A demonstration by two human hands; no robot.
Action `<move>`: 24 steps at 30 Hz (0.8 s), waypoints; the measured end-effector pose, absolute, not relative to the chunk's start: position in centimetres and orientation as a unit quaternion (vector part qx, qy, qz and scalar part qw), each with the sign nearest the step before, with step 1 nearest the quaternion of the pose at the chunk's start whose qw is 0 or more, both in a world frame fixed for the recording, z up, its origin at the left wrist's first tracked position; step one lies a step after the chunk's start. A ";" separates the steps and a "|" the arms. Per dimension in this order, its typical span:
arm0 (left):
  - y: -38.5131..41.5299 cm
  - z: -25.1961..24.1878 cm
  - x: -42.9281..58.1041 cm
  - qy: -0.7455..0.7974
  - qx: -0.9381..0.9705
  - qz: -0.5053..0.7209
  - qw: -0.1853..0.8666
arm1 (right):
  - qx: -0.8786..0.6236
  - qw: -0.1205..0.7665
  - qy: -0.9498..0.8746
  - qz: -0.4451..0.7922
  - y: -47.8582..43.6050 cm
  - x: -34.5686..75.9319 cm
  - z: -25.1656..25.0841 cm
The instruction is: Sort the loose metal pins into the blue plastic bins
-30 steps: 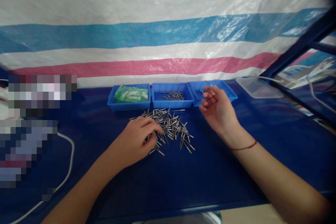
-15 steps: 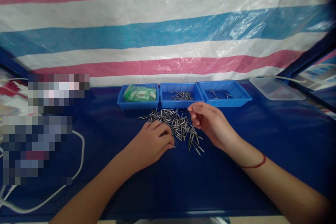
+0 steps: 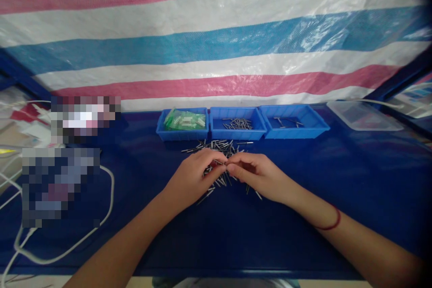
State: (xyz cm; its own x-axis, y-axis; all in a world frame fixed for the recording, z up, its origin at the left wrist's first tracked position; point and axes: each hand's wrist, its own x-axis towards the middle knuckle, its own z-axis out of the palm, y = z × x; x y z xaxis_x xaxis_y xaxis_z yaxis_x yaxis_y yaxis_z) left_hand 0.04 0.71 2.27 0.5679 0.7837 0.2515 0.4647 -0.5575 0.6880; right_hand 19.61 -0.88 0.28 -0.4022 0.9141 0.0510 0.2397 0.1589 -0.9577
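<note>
Over a loose pile of thin metal pins [image 3: 221,145], which look like blind rivets, my two hands meet at the fingertips. My left hand [image 3: 199,173] is closed in a pinch, with a slim metal pin [image 3: 219,162] showing between its thumb and forefinger. Thumb and fingers of my right hand [image 3: 259,173] are pinched together against the left fingertips; what they grip is hidden. Behind the pile, the middle blue bin [image 3: 221,114] holds many similar pins. A few lie in the right blue bin [image 3: 312,121]. One single pin [image 3: 245,143] rests apart, in front of the middle bin.
The left blue bin [image 3: 161,129] contains green plastic bags [image 3: 185,119] with white pieces. A clear plastic lid [image 3: 366,117] lies at the right rear. White cable [image 3: 113,189] loops across the left side of the blue table [image 3: 219,243]. Striped sheeting [image 3: 202,49] hangs behind.
My right hand has moved left and down from near the middle bin to meet my left hand. My left hand has lifted slightly off the pile with a pin. The view has shifted slightly.
</note>
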 end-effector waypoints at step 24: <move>0.2 2.0 0.8 0.411 0.627 0.386 0.537 | -0.417 0.373 -0.650 0.514 -1.2 19.2 0.4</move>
